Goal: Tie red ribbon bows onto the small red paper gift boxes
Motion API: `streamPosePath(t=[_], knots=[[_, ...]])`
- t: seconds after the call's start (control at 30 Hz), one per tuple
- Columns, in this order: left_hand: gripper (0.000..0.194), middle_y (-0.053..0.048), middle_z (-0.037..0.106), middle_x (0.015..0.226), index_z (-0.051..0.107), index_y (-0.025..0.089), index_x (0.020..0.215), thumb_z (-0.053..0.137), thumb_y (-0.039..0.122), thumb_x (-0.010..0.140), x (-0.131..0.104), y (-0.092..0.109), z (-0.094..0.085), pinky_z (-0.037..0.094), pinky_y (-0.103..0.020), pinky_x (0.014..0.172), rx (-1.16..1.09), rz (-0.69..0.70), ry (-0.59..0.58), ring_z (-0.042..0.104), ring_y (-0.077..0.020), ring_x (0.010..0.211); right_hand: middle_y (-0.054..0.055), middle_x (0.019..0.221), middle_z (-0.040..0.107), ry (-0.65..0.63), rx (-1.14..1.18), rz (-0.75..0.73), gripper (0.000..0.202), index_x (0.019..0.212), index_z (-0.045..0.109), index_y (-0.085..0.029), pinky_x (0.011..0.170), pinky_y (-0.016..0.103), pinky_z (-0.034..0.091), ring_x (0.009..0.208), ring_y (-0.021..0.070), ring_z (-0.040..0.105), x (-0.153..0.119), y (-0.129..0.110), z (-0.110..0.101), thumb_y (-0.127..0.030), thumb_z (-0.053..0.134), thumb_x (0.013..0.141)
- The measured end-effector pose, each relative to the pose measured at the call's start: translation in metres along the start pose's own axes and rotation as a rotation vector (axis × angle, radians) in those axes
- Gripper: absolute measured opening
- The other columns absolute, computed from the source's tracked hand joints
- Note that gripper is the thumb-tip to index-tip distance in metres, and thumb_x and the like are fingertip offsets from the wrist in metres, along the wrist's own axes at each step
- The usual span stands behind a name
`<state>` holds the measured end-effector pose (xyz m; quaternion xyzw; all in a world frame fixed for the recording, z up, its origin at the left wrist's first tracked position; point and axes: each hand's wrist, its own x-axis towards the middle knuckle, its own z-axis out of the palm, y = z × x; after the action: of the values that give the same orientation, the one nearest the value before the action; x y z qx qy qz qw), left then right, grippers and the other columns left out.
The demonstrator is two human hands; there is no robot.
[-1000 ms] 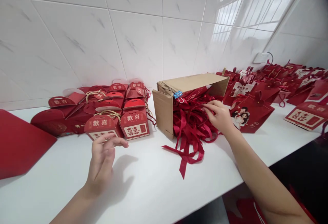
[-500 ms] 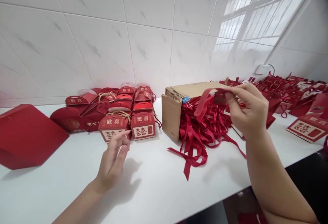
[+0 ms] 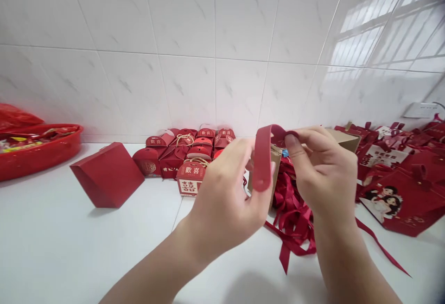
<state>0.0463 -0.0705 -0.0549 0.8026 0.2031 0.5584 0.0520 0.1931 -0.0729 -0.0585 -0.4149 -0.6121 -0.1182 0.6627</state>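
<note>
A red handle strap (image 3: pixel 263 160) with rounded ends is bent into an arch in front of me. My right hand (image 3: pixel 318 169) pinches its far end between thumb and fingers. The near end hangs down in front of my left hand (image 3: pixel 227 193), overlapping its thumb. My left hand's fingers are curved, with a gap between index finger and thumb; their tips are partly hidden by the strap. Behind and below my hands lies a heap of dark red ribbons (image 3: pixel 294 220), spilling from a cardboard box (image 3: pixel 342 139) that my hands partly cover.
A folded red box (image 3: pixel 109 174) stands alone on the white table (image 3: pixel 139 253). Several small printed gift boxes (image 3: pixel 191 176) sit near the tiled wall. A red basin (image 3: pixel 41 155) with wrapped items is at far left. Many red bags (image 3: pixel 410 193) crowd the right side.
My left hand has come up and rightward to the strap. My right hand still holds the strap's end. The view has turned left, bringing the red basin into sight.
</note>
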Motion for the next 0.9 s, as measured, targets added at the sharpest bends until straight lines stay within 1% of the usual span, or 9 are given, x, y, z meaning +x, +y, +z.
streamPosePath(t=[0.1,0.23,0.37,0.43,0.57,0.7,0.77,0.83,0.9], knots=[[0.018,-0.001,0.060,0.080,0.055,0.016,0.097,0.058,0.008,0.082,0.001,-0.003,0.001,0.048,-0.023,0.062,0.024,0.000,0.004,0.055,-0.0111,0.068,0.002,0.082,0.064,-0.045,0.029,0.006,0.012,0.085,0.069,-0.018,0.066,0.026,0.048,0.077,0.0123,0.059,-0.006,-0.004,0.000,-0.015,0.058,0.087],[0.015,-0.001,0.061,0.083,0.055,0.015,0.096,0.059,0.011,0.082,-0.005,-0.007,0.006,0.048,-0.023,0.063,0.065,-0.044,0.020,0.057,-0.0108,0.069,0.002,0.075,0.060,-0.114,0.033,0.003,0.012,0.088,0.070,-0.016,0.058,0.024,0.045,0.068,0.0105,0.057,-0.011,-0.005,0.004,-0.014,0.059,0.086],[0.005,0.001,0.056,0.075,0.053,0.015,0.087,0.058,0.013,0.084,-0.008,-0.009,0.008,0.046,-0.022,0.060,0.061,-0.079,0.049,0.053,-0.0092,0.064,0.000,0.075,0.058,-0.122,0.096,0.006,0.012,0.090,0.070,-0.016,0.056,0.024,0.045,0.065,0.0094,0.055,-0.016,-0.007,0.008,-0.013,0.060,0.085],[0.006,0.001,0.054,0.074,0.053,0.015,0.084,0.058,0.013,0.083,-0.008,-0.011,0.007,0.046,-0.023,0.060,0.043,-0.082,0.044,0.052,-0.0091,0.064,0.000,0.075,0.058,-0.137,0.144,0.040,0.011,0.089,0.070,-0.017,0.057,0.023,0.045,0.065,0.0090,0.054,-0.017,-0.007,0.009,-0.013,0.060,0.085],[0.008,-0.001,0.057,0.079,0.054,0.015,0.087,0.060,0.014,0.082,-0.007,-0.013,0.002,0.049,-0.024,0.062,-0.004,-0.084,0.026,0.054,-0.0102,0.069,0.000,0.078,0.059,-0.228,0.321,0.191,0.013,0.090,0.073,-0.022,0.062,0.025,0.048,0.069,0.0101,0.056,-0.015,-0.006,0.006,-0.018,0.061,0.086],[0.009,-0.002,0.061,0.079,0.057,0.016,0.092,0.057,0.023,0.087,-0.004,-0.011,-0.005,0.049,-0.024,0.056,-0.050,-0.189,-0.064,0.057,-0.0118,0.068,0.003,0.091,0.063,-0.336,0.512,0.308,0.019,0.098,0.074,-0.028,0.071,0.028,0.053,0.084,0.0146,0.061,-0.013,-0.005,0.003,-0.020,0.061,0.086],[0.010,-0.003,0.063,0.080,0.058,0.017,0.092,0.057,0.026,0.088,-0.003,-0.012,-0.008,0.049,-0.023,0.052,-0.060,-0.221,-0.071,0.059,-0.0120,0.066,0.004,0.097,0.063,-0.366,0.581,0.359,0.021,0.101,0.073,-0.030,0.078,0.032,0.054,0.091,0.0164,0.060,-0.014,-0.006,0.004,-0.022,0.060,0.087],[0.011,-0.003,0.065,0.083,0.060,0.017,0.093,0.060,0.026,0.087,-0.002,-0.015,-0.009,0.050,-0.022,0.053,-0.052,-0.223,-0.042,0.060,-0.0127,0.068,0.004,0.099,0.063,-0.371,0.612,0.381,0.021,0.102,0.073,-0.032,0.085,0.035,0.052,0.096,0.0171,0.059,-0.015,-0.007,0.005,-0.024,0.060,0.088],[0.011,-0.003,0.066,0.082,0.062,0.017,0.094,0.061,0.025,0.086,-0.001,-0.019,-0.011,0.050,-0.022,0.051,-0.058,-0.234,-0.035,0.061,-0.0133,0.068,0.004,0.099,0.063,-0.369,0.613,0.366,0.020,0.099,0.074,-0.032,0.091,0.037,0.050,0.102,0.0175,0.057,-0.016,-0.008,0.005,-0.027,0.057,0.090]])
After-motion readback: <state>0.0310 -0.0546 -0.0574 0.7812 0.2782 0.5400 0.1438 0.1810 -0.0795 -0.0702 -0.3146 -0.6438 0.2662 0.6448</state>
